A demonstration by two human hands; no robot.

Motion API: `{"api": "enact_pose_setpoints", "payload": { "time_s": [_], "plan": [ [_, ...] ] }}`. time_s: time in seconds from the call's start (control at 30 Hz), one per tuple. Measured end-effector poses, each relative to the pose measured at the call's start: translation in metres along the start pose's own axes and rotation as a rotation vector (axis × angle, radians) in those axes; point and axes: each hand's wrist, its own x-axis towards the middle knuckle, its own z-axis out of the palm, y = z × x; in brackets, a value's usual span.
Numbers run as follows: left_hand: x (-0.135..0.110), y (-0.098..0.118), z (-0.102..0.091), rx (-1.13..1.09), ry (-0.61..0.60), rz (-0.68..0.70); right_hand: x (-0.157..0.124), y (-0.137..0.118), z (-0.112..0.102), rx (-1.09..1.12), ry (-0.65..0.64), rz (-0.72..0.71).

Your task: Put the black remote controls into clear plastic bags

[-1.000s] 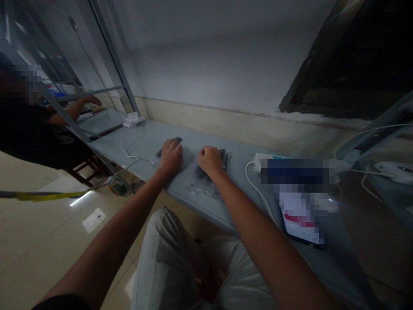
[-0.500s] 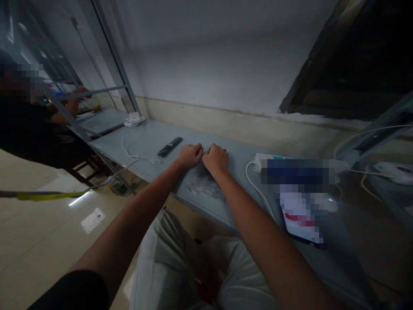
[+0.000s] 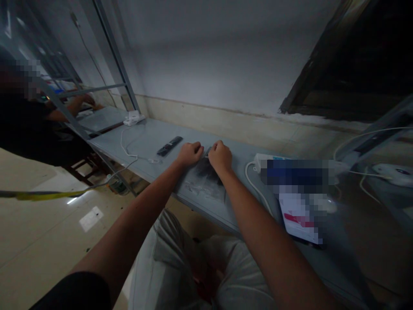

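Note:
A clear plastic bag (image 3: 200,186) with something dark in its upper part lies on the grey table (image 3: 146,137) in front of me. At its far left corner, my left hand (image 3: 191,154) is closed with the fingers curled on the bag's edge. My right hand (image 3: 221,156) pinches the far right side of the same bag, a small gap away from the left. The fingertips are mostly hidden behind the knuckles. Left of my hands lies a long, narrow black packet (image 3: 170,146) with a shiny surface.
On the right are a white power strip (image 3: 260,162) with a cable, and a partly blurred phone (image 3: 301,224). A white adapter (image 3: 134,118) and its cord lie at the far left. A metal frame (image 3: 116,56) separates a seated person (image 3: 29,125) at the neighbouring table.
My right hand has moved slightly right and up, away from the left, so more of the bag's dark part shows. My left hand stays nearly in place.

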Motion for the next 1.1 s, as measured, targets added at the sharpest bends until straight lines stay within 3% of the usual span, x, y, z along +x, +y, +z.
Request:
{"api": "enact_pose_setpoints", "payload": {
  "time_s": [0.37, 0.67, 0.83, 1.0, 1.1],
  "plan": [
    [-0.004, 0.001, -0.003, -0.389, -0.101, -0.049, -0.004, -0.003, 0.003, 0.009, 0.025, -0.058],
    [-0.001, -0.004, 0.004, -0.630, -0.112, -0.157, -0.001, -0.003, 0.012, 0.200, 0.097, -0.094],
    [0.004, -0.012, 0.011, -0.831, -0.085, -0.277, 0.002, -0.001, 0.021, 0.305, 0.145, -0.118],
    [0.006, -0.018, 0.011, -1.085, -0.026, -0.417, 0.008, -0.002, 0.025, 0.431, 0.202, -0.011],
    [0.009, -0.023, 0.008, -1.161, 0.003, -0.507, 0.009, -0.003, 0.025, 0.523, 0.150, 0.006]
  ]
}}
